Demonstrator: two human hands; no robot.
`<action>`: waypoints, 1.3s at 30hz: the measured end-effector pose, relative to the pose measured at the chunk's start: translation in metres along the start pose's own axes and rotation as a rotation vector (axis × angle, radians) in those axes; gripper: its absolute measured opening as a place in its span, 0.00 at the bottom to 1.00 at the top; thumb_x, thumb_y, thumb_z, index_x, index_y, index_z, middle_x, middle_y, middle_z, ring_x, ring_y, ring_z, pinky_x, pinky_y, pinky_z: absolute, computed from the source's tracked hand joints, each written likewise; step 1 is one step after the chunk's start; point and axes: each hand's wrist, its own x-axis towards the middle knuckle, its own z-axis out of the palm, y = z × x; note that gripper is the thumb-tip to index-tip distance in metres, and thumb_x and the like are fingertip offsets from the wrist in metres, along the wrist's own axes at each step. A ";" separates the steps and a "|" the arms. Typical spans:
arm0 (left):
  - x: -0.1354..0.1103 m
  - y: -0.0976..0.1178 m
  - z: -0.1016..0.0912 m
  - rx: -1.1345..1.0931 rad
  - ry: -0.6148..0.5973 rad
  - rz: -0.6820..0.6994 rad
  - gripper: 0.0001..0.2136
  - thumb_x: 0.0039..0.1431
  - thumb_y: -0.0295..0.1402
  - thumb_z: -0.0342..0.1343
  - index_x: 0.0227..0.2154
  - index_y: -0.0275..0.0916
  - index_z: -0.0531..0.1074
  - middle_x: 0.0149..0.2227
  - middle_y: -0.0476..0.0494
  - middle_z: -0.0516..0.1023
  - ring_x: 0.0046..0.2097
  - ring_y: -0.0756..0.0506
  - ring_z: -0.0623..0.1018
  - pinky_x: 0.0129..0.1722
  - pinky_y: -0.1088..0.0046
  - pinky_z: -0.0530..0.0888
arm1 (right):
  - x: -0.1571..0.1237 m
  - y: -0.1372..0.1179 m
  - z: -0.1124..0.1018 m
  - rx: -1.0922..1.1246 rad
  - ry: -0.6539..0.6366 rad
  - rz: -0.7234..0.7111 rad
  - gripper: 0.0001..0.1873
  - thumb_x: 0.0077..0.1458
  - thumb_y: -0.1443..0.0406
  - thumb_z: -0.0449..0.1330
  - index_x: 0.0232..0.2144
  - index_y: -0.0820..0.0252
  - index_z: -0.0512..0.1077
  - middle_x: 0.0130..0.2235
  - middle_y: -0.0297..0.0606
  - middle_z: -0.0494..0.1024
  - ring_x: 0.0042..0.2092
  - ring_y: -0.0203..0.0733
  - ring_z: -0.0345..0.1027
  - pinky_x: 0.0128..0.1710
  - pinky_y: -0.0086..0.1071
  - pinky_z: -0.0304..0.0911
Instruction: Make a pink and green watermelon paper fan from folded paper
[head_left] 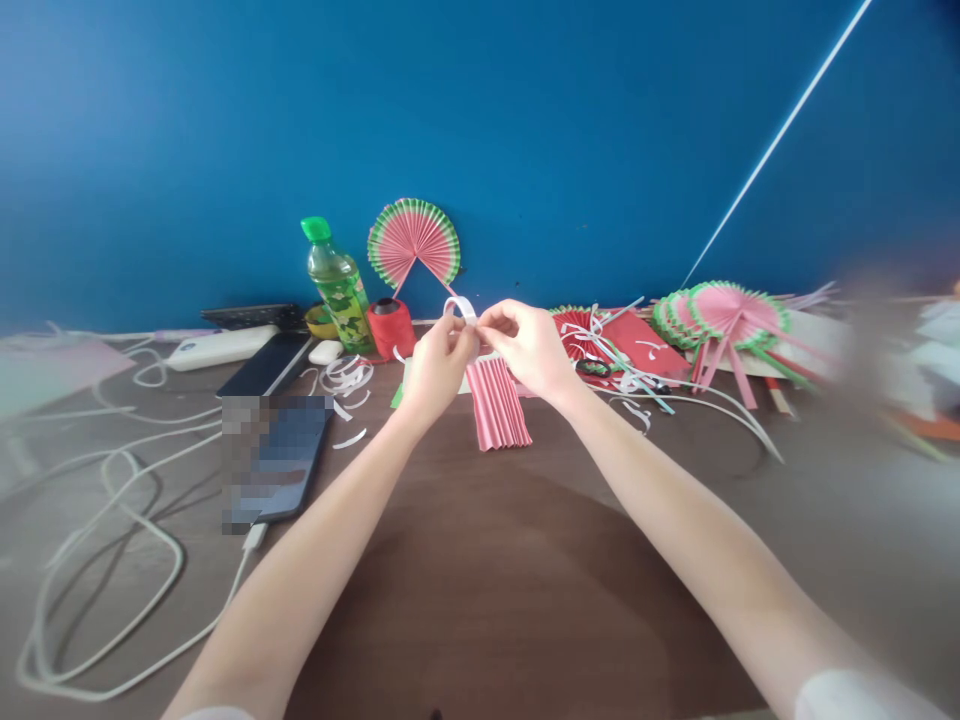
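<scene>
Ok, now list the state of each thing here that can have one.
Left hand: pinched on white strip
Right hand: fingertips together at the strip
White strip: bent into a loop
Pink paper: accordion-pleated
Drink bottle: capped, standing
Upright watermelon fan: spread open
Watermelon fans at right: spread, overlapping
Smartphone: cable-connected, screen obscured

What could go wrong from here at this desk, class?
The thin, curled white strip at the left hand might twist or tear. Lowering the right hand might crush the pleated pink paper. The left forearm could snag the thin white cable plugged into the dark rectangular phone.
</scene>
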 end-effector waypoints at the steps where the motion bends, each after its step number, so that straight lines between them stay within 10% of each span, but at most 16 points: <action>1: -0.001 0.002 0.000 0.051 0.019 0.005 0.06 0.55 0.32 0.48 0.24 0.38 0.62 0.21 0.52 0.69 0.26 0.53 0.70 0.28 0.76 0.65 | -0.001 0.000 0.001 -0.006 0.008 -0.009 0.04 0.50 0.70 0.55 0.25 0.59 0.64 0.27 0.33 0.72 0.29 0.35 0.68 0.34 0.34 0.66; 15: 0.002 0.002 -0.004 -0.154 -0.032 0.019 0.06 0.54 0.30 0.50 0.23 0.39 0.61 0.20 0.51 0.68 0.25 0.53 0.70 0.29 0.76 0.68 | -0.008 0.006 0.007 -0.205 0.115 -0.242 0.06 0.55 0.71 0.50 0.27 0.57 0.60 0.31 0.35 0.67 0.34 0.35 0.63 0.35 0.32 0.60; 39: 0.005 -0.007 -0.002 -0.164 -0.046 0.056 0.06 0.58 0.33 0.47 0.26 0.39 0.60 0.23 0.51 0.70 0.27 0.53 0.71 0.32 0.75 0.68 | -0.003 0.005 0.004 -0.038 0.079 -0.129 0.01 0.53 0.68 0.54 0.29 0.58 0.65 0.31 0.34 0.71 0.33 0.34 0.66 0.34 0.32 0.63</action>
